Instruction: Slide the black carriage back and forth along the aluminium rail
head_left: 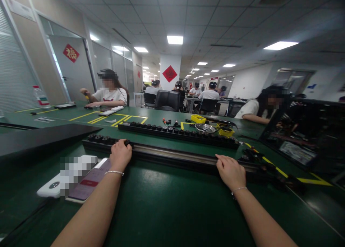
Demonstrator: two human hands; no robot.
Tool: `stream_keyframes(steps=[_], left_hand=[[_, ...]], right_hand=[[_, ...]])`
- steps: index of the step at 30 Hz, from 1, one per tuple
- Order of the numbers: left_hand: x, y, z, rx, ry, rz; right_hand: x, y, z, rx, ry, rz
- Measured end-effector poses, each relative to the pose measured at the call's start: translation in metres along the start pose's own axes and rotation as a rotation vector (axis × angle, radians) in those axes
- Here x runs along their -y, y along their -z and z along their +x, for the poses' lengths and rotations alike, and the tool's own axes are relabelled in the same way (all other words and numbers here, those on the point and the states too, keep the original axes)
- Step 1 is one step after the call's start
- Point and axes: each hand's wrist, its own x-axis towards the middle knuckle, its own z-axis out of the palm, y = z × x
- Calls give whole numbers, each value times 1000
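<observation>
A long black rail (pixel 172 153) with a bare metallic channel lies across the green table in front of me. Several small black knob-like parts (pixel 101 138) sit in its left end. My left hand (pixel 120 154) is closed over the rail beside them, its fingertips on a small black part (pixel 127 142). Farther right, my right hand (pixel 231 171) grips the rail's near side with curled fingers; its thumb is not clearly visible. Behind it lies a second black rail (pixel 178 134), lined with similar black parts.
A white phone-like device (pixel 48 186) and a purple booklet (pixel 86 184) lie left of my left arm. A yellow bin (pixel 198 119) and metal dish (pixel 205 127) stand beyond the rails. Co-workers sit at far left (pixel 111 94) and right (pixel 252 108). A dark panel (pixel 309 132) rises at right.
</observation>
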Motion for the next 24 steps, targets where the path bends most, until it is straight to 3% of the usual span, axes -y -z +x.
stream_keyframes(steps=[24], left_hand=[[0,-2,2,2,-11,11]], right_hand=[[1,-1,0,2,2,3]])
